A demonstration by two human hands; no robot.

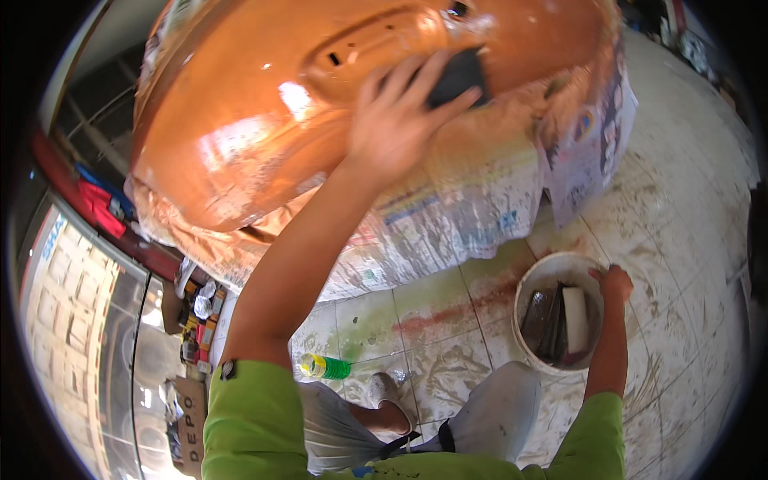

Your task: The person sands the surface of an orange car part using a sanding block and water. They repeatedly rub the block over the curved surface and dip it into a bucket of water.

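My left hand lies over a black piece of sandpaper, pressing it against a glossy orange car panel. That hand is slightly blurred, with its fingers spread across the black piece. Low on the right, my right hand grips the rim of a round white bucket. Murky water shows inside the bucket, along with dark flat strips and a pale oblong block. Wet highlights and a recessed area with small holes mark the panel's surface.
Paint-stained newspaper hangs below the panel. A bottle of green liquid lies on the smeared tile floor, near my feet. Boxes and a cardboard carton stand at the left, beside a glass door.
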